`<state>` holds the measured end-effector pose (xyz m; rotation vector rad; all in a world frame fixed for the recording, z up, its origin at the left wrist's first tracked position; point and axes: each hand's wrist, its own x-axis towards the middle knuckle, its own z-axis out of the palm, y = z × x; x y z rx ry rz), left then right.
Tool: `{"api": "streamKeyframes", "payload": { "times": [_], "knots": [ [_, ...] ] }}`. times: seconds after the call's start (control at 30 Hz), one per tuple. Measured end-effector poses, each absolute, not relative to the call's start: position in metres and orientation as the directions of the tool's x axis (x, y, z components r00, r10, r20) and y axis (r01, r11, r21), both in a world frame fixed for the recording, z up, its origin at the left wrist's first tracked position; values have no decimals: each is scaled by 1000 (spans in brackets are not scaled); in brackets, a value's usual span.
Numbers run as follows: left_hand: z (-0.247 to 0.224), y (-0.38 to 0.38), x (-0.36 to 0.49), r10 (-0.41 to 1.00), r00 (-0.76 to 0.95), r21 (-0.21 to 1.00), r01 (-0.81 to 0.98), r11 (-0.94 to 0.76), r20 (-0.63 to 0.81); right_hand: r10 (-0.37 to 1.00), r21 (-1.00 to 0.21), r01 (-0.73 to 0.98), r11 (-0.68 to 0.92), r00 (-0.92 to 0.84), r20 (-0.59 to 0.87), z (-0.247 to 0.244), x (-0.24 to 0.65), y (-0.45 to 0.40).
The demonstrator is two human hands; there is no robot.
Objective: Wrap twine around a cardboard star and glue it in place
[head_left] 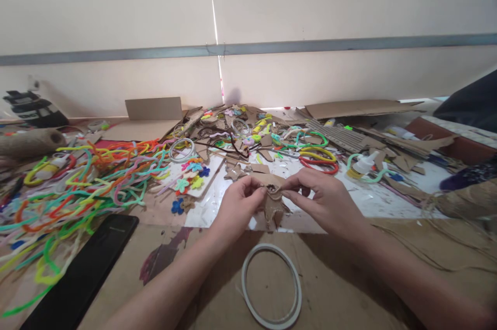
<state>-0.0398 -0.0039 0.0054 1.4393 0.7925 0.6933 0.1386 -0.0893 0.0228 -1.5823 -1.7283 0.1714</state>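
My left hand (pixel 241 204) and my right hand (pixel 324 200) meet over the middle of the table. Fingertips of both pinch the upper edges of a small brown cardboard piece (pixel 274 206) with a jagged lower outline. A dark curled part shows at its top between my fingers; its exact make-up is too small to tell. Just behind it lie cardboard scraps (pixel 234 170). Nearer to me, a roll of tape (pixel 245 288), a large pale ring, lies flat between my forearms on a cardboard sheet (pixel 209 288).
A heap of coloured pipe cleaners (pixel 112 185) and a black phone (pixel 83 273) lie at left. Felt flowers (pixel 181 185) sit nearby. At right are a glue bottle (pixel 362 165), cardboard scraps (pixel 337 134) and a twine roll (pixel 466 199). A pale wall (pixel 310 3) stands behind.
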Motion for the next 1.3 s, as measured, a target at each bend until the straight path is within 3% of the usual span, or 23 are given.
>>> {"api": "streamKeyframes", "payload": {
  "times": [0.53,0.73,0.9,1.17,1.3],
  "knots": [
    [9,-4,-39,818,572,998,37,55,-67,894,-589,799,122,169,415,20,140,-89],
    [12,-5,-38,819,557,986,-6,169,-137,917,-745,662,82,244,317,13,146,-85],
    [10,-5,-38,811,563,979,-17,203,-158,955,-829,554,76,198,219,14,147,-82],
    [9,-5,-40,772,618,978,-24,207,-148,966,-824,564,55,180,187,21,144,-83],
    [10,-5,-41,738,667,993,14,119,-98,968,-819,572,57,168,184,22,143,-84]
  ]
}}
